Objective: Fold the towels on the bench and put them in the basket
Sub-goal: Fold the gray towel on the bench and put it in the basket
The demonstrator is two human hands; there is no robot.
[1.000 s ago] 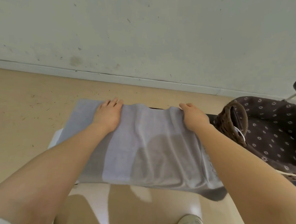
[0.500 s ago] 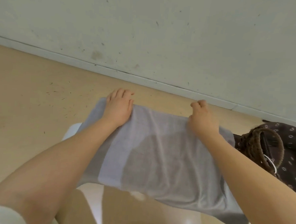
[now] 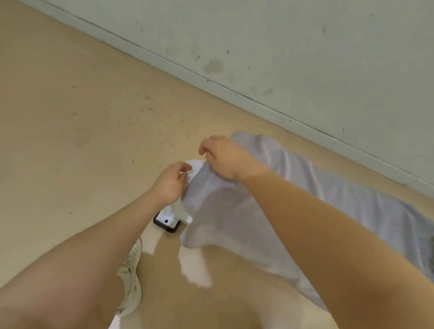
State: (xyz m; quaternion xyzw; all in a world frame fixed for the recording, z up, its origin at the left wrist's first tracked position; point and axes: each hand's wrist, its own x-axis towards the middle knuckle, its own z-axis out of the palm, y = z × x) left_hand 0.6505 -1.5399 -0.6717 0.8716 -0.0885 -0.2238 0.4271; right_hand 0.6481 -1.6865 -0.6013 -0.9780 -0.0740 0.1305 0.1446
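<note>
From the head camera, the towel (image 3: 296,218), pale grey and thin, lies draped along the bench (image 3: 195,165), of which only a white corner and leg show at the left end; its near edge hangs off toward the person. The right hand (image 3: 224,157) reaches across to that left end with its fingers curled down into the cloth, gripping the far corner. The left hand (image 3: 171,184) sits just beside it at the near corner, thumb and forefinger drawn close together at the hem, though whether they actually pinch the cloth cannot be told. The basket is not in view. This looks like the start of a crosswise fold: the next move calls for lifting both left corners together and carrying them over to the right end, keeping the edges matched.
</note>
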